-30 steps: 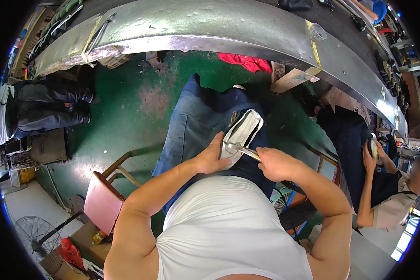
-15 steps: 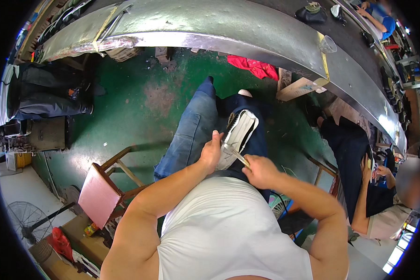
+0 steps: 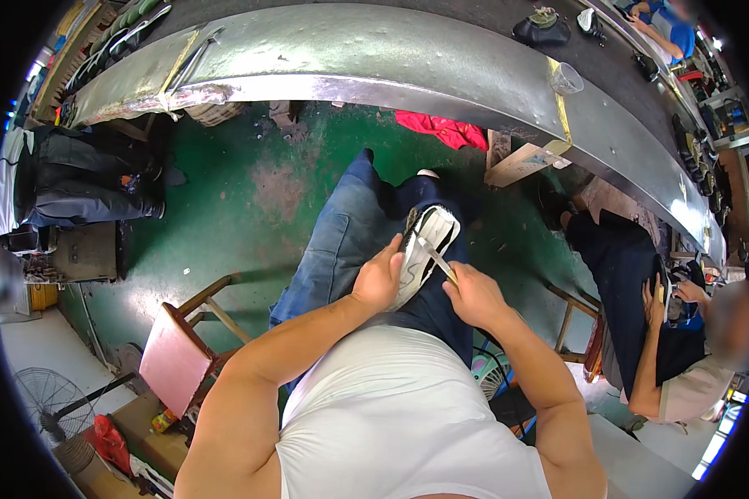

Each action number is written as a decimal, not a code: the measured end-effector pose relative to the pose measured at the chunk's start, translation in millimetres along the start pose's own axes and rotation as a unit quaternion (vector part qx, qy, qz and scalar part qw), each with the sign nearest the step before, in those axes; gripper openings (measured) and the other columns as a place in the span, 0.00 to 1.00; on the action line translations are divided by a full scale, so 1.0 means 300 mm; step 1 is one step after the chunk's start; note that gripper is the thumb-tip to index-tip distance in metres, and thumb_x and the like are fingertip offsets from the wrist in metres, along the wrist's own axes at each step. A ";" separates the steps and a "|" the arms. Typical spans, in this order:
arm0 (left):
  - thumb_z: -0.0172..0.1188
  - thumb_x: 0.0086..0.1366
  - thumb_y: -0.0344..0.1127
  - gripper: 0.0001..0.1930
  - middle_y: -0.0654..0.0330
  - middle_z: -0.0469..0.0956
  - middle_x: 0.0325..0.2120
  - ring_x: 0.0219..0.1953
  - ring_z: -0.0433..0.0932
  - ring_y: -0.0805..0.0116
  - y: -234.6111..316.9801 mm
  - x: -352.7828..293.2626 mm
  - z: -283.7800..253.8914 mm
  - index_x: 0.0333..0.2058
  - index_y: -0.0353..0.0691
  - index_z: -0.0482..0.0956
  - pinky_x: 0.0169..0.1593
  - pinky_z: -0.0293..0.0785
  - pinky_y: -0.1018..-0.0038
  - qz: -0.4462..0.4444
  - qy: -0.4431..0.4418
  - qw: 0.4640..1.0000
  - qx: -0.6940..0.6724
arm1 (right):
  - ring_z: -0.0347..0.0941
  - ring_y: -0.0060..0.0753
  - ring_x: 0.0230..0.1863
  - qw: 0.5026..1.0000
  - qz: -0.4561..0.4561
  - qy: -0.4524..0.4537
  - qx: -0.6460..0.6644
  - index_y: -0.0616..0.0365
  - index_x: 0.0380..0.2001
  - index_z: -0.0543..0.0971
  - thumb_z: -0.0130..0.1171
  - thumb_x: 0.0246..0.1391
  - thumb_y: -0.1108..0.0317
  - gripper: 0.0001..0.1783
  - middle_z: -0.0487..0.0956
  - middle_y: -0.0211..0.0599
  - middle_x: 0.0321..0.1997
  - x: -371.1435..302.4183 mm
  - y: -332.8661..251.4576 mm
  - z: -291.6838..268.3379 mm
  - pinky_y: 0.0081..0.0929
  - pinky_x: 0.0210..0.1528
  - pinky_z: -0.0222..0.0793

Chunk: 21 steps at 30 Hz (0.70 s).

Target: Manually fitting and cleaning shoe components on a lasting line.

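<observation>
A shoe (image 3: 434,232) lies bottom up across my lap, its pale underside facing me and a dark edge along its rim. My left hand (image 3: 379,278) is closed on the near left side of the shoe, the thumb along its edge. In my right hand (image 3: 476,297) is a hammer (image 3: 439,259) with a metal head and a slim handle. The hammer's head is over the middle of the shoe's underside; whether it touches is hard to tell.
Ahead runs a long metal-edged bench (image 3: 324,50) with a clear plastic cup (image 3: 567,79). A pink-seated stool (image 3: 175,358) stands at left, a fan (image 3: 54,407) behind it. A co-worker (image 3: 666,349) sits at right. Red cloth (image 3: 443,129) lies under the bench.
The hammer's head has moved farther up the shoe, with my right hand shifting slightly away from me. My left hand still holds the shoe. The whole view has tilted a little.
</observation>
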<state>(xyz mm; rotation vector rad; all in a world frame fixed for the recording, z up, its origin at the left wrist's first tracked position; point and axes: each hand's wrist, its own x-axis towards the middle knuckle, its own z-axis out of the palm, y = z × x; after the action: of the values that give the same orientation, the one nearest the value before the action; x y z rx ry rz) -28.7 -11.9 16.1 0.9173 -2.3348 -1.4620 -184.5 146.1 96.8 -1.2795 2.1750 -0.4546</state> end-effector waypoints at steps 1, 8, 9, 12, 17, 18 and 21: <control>0.44 0.75 0.42 0.25 0.39 0.69 0.60 0.51 0.76 0.37 -0.020 0.003 0.002 0.65 0.37 0.65 0.57 0.73 0.56 0.065 0.001 0.998 0.020 | 0.75 0.58 0.48 0.998 0.044 -0.035 0.031 0.64 0.51 0.71 0.57 0.59 0.65 0.19 0.78 0.54 0.47 -0.007 -0.001 0.003 0.47 0.51 0.71; 0.48 0.73 0.41 0.29 0.42 0.55 0.69 0.48 0.78 0.37 0.051 0.025 -0.060 0.70 0.47 0.54 0.50 0.78 0.56 0.078 -0.162 0.974 0.139 | 0.79 0.33 0.30 0.907 0.186 -0.201 0.319 0.63 0.38 0.76 0.59 0.60 0.64 0.12 0.79 0.38 0.31 -0.009 0.148 -0.053 0.30 0.31 0.76; 0.48 0.73 0.41 0.29 0.42 0.56 0.68 0.48 0.78 0.37 0.031 0.027 -0.054 0.70 0.47 0.55 0.49 0.78 0.56 0.091 -0.145 0.976 0.132 | 0.79 0.33 0.30 0.906 0.189 -0.200 0.322 0.63 0.38 0.76 0.59 0.60 0.64 0.12 0.79 0.38 0.31 -0.009 0.160 -0.067 0.30 0.31 0.76; 0.49 0.73 0.40 0.29 0.42 0.57 0.68 0.47 0.79 0.37 0.019 0.037 -0.053 0.70 0.48 0.56 0.49 0.79 0.55 0.099 -0.127 0.979 0.124 | 0.77 0.34 0.29 0.919 0.183 -0.198 0.286 0.63 0.41 0.75 0.58 0.62 0.62 0.14 0.79 0.40 0.33 0.005 0.101 -0.157 0.29 0.30 0.74; 0.50 0.72 0.38 0.30 0.42 0.57 0.68 0.50 0.77 0.37 0.031 0.045 -0.057 0.70 0.45 0.55 0.53 0.77 0.57 0.098 -0.145 0.978 0.112 | 0.74 0.54 0.32 0.966 0.045 0.048 0.249 0.65 0.42 0.74 0.55 0.64 0.59 0.17 0.77 0.53 0.33 0.049 0.047 -0.126 0.41 0.39 0.70; 0.50 0.72 0.37 0.30 0.41 0.58 0.68 0.53 0.75 0.38 0.019 0.047 -0.052 0.70 0.42 0.54 0.55 0.75 0.58 0.113 -0.129 0.981 0.088 | 0.75 0.54 0.34 0.967 0.065 0.008 0.246 0.66 0.43 0.74 0.55 0.63 0.59 0.18 0.77 0.53 0.33 0.049 0.041 -0.143 0.42 0.40 0.70; 0.50 0.72 0.35 0.30 0.39 0.59 0.67 0.57 0.73 0.39 0.027 0.049 -0.072 0.69 0.36 0.53 0.60 0.71 0.61 0.060 -0.141 0.986 0.060 | 0.77 0.55 0.38 0.975 0.066 -0.081 0.196 0.66 0.45 0.74 0.56 0.62 0.60 0.18 0.78 0.54 0.36 0.027 0.047 -0.170 0.43 0.42 0.71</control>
<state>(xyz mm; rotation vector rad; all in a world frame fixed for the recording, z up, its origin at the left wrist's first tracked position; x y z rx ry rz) -32.4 -34.2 31.5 0.6178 -2.6532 -1.4999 -229.4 146.0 126.4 -0.9170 1.9011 -0.6625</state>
